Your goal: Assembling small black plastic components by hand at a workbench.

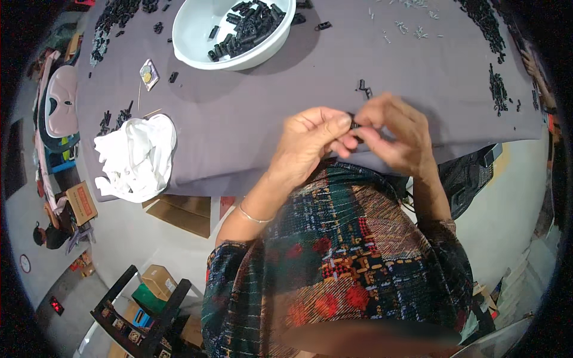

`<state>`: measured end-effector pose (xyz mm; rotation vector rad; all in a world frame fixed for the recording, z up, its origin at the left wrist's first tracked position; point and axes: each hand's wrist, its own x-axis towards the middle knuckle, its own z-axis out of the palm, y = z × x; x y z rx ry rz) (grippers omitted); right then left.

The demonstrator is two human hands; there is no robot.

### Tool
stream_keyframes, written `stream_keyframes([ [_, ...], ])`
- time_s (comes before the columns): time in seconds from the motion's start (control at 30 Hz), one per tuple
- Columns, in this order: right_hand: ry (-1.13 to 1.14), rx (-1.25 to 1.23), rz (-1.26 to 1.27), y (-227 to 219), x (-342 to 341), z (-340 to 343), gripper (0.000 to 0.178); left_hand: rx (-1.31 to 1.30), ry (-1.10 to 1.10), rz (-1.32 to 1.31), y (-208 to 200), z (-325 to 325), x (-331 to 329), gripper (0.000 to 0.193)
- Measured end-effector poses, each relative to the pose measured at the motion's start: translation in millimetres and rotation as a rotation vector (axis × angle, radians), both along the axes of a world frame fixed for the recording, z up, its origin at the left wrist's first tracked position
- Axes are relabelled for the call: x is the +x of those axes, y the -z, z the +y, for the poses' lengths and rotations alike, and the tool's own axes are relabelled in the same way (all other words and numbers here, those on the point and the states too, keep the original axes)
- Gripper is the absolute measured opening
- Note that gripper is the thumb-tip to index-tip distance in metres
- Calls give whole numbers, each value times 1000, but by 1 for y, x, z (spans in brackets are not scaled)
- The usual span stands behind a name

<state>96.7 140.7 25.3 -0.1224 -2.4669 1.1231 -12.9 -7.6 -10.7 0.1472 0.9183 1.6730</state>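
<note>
small black part (354, 125): mostly hidden (outline unreadable) | left hand (315, 135): pinching it | right hand (399, 132): blurred, can't tell grip

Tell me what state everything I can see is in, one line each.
Left hand: thumb and fingers pinching a small dark piece
Small dark piece: held, mostly hidden
Right hand: blurred, fingertips near the piece, grip unclear
White bowl: upright, partly filled
Black parts in the bowl: loosely heaped
White cloth: crumpled
Small silvery pieces: scattered
Grey tablecloth: spread out
</note>
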Motion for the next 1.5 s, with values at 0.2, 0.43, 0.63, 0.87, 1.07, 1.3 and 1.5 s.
stream_keyframes([
  [0.2, -64, -19, 145, 9, 16, 1, 26, -28, 212, 190, -11, -5, -2, 24],
  [0.43, -145, -66, 96, 6, 13, 6, 23, -30, 279, 235, -14, -7, -11, 19],
  [0.63, 282, -7, -31, 19, 5, 19, 24, -23, 67, 126, -4, -8, -13, 16],
  [0.87, 384, 529, -35, 42, -15, 14, 28, 59, -45, -7, 0, -5, -8, 17],
  [1.07, 409, 566, -143, 38, -26, 13, 23, 53, -35, 12, 2, -6, -6, 17],
  [1.3, 280, 248, 45, 32, -22, 10, 22, 51, -49, 33, 3, -7, -4, 15],
  [1.5, 226, 44, 62, 16, -15, 0, 23, 14, -62, 28, 2, -6, -4, 14],
])
